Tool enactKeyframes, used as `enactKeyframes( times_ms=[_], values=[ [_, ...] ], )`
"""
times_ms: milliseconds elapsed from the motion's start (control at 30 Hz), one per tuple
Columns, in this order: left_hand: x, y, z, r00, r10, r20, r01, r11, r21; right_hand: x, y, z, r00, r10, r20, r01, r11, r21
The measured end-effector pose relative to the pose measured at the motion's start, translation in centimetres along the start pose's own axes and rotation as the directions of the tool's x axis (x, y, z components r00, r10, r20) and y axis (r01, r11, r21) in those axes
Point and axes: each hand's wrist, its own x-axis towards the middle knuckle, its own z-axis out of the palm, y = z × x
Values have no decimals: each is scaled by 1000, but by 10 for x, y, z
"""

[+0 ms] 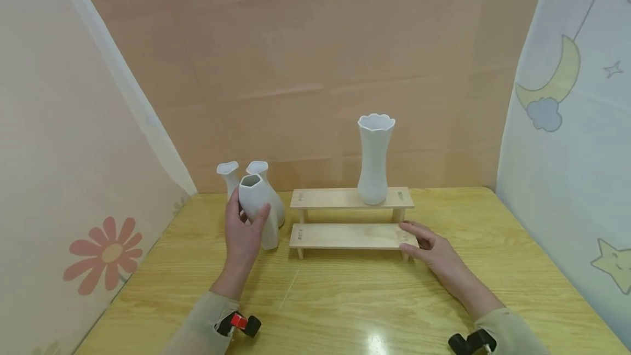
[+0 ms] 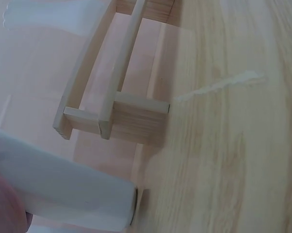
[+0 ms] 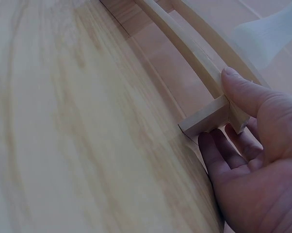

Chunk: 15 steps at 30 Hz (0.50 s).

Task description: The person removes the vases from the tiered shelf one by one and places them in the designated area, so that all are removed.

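My left hand grips a white vase with an angular mouth, thumb on its near right side. The vase leans slightly, and its foot is at or just above the table; the left wrist view shows its lower body. My right hand holds the right end of a two-step wooden stand. In the right wrist view the thumb lies on the lower board's edge, with fingers curled by the end leg. A tall white vase with a scalloped rim stands upright on the upper step.
Behind the left hand stand two more white vases, a narrow-necked one and a round-bellied one, both partly hidden. The wooden table meets an orange backdrop behind and printed panels on both sides.
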Motion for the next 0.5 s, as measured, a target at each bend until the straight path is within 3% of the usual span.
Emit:
enactKeyframes(
  times_ms=[500],
  values=[
    [3,-14,-2,1000,-9,20,9,1000,8,1,2,-2,1000,8,8,-8,1000,-12]
  ],
)
